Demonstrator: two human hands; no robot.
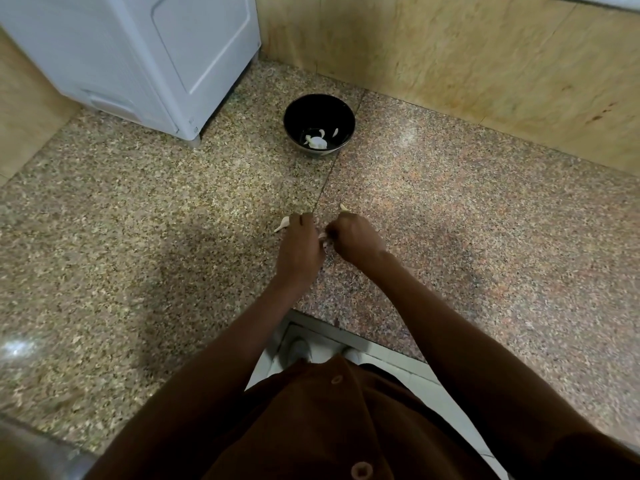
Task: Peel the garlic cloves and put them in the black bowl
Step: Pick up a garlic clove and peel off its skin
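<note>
Black bowl (319,114) holds white garlic (316,141) on speckled beige-pink granite counter (485,220); brown shirt (311,420).

A speckled granite table (138,220) carries a black bowl (319,112) at upper centre, a white appliance (145,57) upper left, and garlic cloves (282,224) mid-frame.

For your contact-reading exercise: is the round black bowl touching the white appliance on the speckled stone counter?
Apart. The head view shows bare speckled counter between the black bowl and the white appliance.
</note>
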